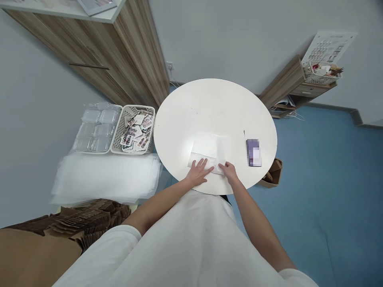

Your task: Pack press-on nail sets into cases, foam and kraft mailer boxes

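Note:
A thin, translucent white sheet [206,146] lies on the round white table [215,103] close to its front edge. Its near part is folded over into a whiter band. My left hand [198,173] rests on this band with the fingers spread. At the sheet's right near corner, my right hand [228,170] pinches the edge between thumb and fingers. Whether anything lies inside the fold cannot be made out.
A purple, pixelated packet [253,152] lies on the table's right side. Left of the table stand a basket of printed cards [149,148], clear plastic boxes [97,129] and a stack of translucent sheets [104,175]. A cardboard box [273,175] sits below right.

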Demonstrator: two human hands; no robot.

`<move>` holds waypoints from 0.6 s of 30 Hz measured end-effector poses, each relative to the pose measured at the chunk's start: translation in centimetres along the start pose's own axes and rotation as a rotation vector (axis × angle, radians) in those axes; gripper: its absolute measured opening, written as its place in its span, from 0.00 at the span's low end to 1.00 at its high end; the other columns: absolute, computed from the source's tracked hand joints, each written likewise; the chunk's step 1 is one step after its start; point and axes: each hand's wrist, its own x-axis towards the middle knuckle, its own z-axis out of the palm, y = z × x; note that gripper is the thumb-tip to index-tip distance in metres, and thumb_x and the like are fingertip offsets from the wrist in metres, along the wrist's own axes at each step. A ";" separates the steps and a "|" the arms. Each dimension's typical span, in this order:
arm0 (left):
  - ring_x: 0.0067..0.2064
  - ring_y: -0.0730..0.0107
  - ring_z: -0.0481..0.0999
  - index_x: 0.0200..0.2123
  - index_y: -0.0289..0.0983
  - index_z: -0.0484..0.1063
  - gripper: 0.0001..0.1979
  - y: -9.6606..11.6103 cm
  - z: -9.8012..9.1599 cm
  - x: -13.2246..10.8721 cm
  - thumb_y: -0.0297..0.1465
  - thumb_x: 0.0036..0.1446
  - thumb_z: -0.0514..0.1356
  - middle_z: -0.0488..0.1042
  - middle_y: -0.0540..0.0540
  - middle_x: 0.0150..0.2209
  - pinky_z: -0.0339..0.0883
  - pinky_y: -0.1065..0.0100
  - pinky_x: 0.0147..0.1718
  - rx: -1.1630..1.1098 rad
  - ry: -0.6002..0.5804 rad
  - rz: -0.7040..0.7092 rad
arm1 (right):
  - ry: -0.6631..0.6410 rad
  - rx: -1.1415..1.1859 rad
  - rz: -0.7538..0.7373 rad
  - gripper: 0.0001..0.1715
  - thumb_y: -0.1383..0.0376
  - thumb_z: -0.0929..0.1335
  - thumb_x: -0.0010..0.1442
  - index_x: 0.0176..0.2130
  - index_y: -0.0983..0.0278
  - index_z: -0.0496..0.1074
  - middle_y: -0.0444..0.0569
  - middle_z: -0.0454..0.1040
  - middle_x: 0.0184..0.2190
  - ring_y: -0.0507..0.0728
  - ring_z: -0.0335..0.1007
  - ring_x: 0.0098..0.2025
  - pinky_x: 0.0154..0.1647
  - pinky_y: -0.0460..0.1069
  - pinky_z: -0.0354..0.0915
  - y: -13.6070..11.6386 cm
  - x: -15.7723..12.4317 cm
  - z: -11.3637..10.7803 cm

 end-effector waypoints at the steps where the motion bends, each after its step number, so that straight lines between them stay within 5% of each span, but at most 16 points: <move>1: 0.62 0.45 0.40 0.60 0.50 0.42 0.41 0.1 0.0 0.0 0.42 0.46 0.60 0.41 0.41 0.63 0.38 0.44 0.53 0.006 -0.005 0.003 | -0.018 0.002 -0.006 0.16 0.56 0.68 0.42 0.29 0.63 0.65 0.41 0.63 0.22 0.51 0.59 0.25 0.25 0.46 0.57 0.0 -0.1 0.0; 13: 0.62 0.45 0.41 0.59 0.49 0.46 0.38 1.8 0.2 0.7 0.45 0.47 0.58 0.41 0.39 0.63 0.42 0.46 0.52 -0.095 -0.034 -0.013 | 0.003 0.096 -0.033 0.13 0.58 0.66 0.44 0.28 0.62 0.61 0.39 0.62 0.20 0.48 0.57 0.21 0.21 0.44 0.57 0.5 0.1 0.2; 18: 0.62 0.50 0.43 0.61 0.44 0.41 0.40 1.4 -0.5 0.4 0.44 0.48 0.56 0.43 0.39 0.63 0.45 0.48 0.52 -0.291 -0.012 -0.041 | -0.133 0.112 -0.066 0.12 0.57 0.66 0.46 0.29 0.62 0.62 0.41 0.65 0.23 0.48 0.62 0.21 0.24 0.45 0.63 -0.7 -0.7 1.0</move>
